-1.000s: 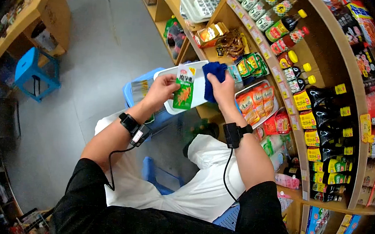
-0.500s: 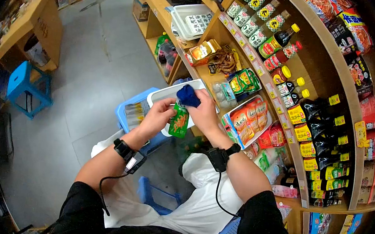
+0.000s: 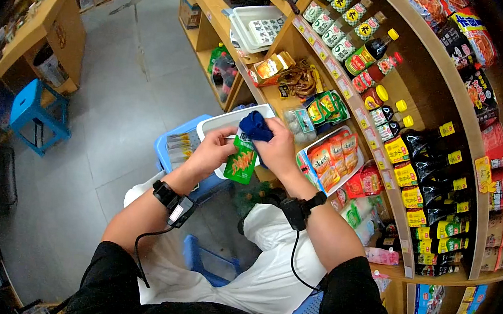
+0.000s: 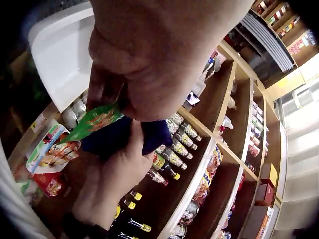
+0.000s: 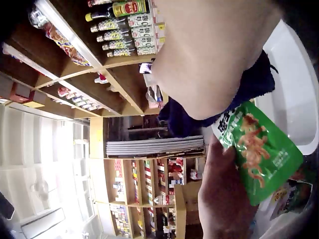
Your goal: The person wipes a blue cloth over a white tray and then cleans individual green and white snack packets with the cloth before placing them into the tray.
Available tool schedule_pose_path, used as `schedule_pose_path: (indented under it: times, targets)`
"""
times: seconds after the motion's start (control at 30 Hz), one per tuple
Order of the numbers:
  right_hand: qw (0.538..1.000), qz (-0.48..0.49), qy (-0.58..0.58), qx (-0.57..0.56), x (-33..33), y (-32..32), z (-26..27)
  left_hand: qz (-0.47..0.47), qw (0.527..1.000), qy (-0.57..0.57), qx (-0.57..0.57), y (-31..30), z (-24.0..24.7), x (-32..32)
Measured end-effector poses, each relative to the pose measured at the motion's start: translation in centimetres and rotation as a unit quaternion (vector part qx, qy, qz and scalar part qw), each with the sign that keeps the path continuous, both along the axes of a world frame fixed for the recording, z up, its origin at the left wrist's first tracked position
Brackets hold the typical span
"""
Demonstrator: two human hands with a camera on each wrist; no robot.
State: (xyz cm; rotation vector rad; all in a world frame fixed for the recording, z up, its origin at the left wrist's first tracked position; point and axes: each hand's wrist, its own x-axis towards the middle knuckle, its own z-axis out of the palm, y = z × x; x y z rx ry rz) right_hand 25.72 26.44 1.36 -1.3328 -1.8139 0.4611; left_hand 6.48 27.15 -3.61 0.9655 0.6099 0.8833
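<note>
Shelves (image 3: 415, 82) of bottles curve beside a blue bin (image 3: 161, 147) and white tray (image 3: 221, 123). At the tray's near edge, the right hand (image 3: 280, 151) grips bunched navy cloth (image 3: 256, 125) against the packet (image 3: 241, 163), whose side the left hand (image 3: 210, 153) pinches. It's glossy green, picturing orange-brown food, with dark lettering on its white top.

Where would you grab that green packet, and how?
I'd pinch the green packet by its lower end, coming from below, thumb on the front and fingers behind. It is flat and thin, and that end sticks out free; the left hand pinches its side and the blue cloth covers part of the top.
</note>
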Motion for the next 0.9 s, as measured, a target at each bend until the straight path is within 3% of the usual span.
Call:
schedule_pose_path:
  times: [0.1,0.23,0.3,0.43,0.63,0.73,0.9]
  targets:
    - [0.997,-0.07,0.014,0.01,0.9,0.3,-0.3,-0.061,0.996,0.056,0.025,-0.3,0.6,-0.2]
    - [0.997,-0.077,0.005,-0.031,1.4,0.3,-1.0,-0.063,0.996,0.07,-0.009,-0.9,0.9,0.0]
    - [0.997,-0.069,0.002,-0.027,1.4,0.2,-1.0,-0.072,0.994,0.012,-0.078,-0.8,0.4,0.2]
    - [0.998,-0.056,-0.012,-0.014,1.5,0.1,-0.9,-0.096,0.99,-0.021,-0.103,-0.9,0.5,0.0]
    - [1.0,0.002,-0.022,-0.022,-0.2,-0.9,-0.4,0.015,0.973,-0.105,-0.205,-0.1,0.8,0.0]
    - [0.999,0.025,-0.023,-0.022,-0.5,-1.4,0.0,0.002,0.967,-0.177,-0.185,0.5,0.9,-0.5]
    - [0.998,0.054,-0.015,-0.032,-1.0,-2.0,0.3,0.059,0.967,-0.176,-0.176,0.9,0.8,-0.7]
